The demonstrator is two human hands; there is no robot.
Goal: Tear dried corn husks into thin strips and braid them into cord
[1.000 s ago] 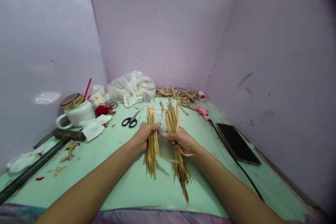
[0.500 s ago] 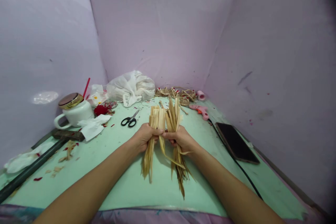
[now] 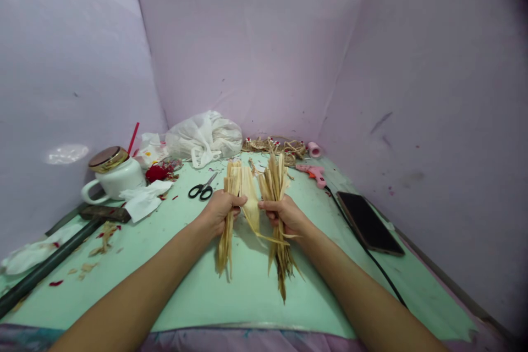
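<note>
My left hand [image 3: 223, 209] is closed around a bundle of dried corn husk strips [image 3: 225, 242], held upright above the table. A wide pale husk strip [image 3: 250, 192] hangs at that bundle's inner side, by my left thumb, its thin tail bending toward the right. My right hand [image 3: 286, 213] grips a second bundle of husk strips [image 3: 274, 181], darker and more ragged at its lower end. A gap lies between my two thumbs. Black-handled scissors [image 3: 201, 191] rest on the table just beyond my left hand.
On the left are a white lidded mug [image 3: 117, 179], a hammer [image 3: 103, 213], crumpled tissue [image 3: 144, 198] and red yarn [image 3: 157, 172]. A plastic bag [image 3: 206, 137] and twine pieces [image 3: 259, 144] lie at the back. To the right are a pink glue gun [image 3: 313, 174], its cord and a phone [image 3: 370, 223].
My hands have drawn apart, the left one shifting left with its bundle. The wide pale strip now shows spread between the two bundles.
</note>
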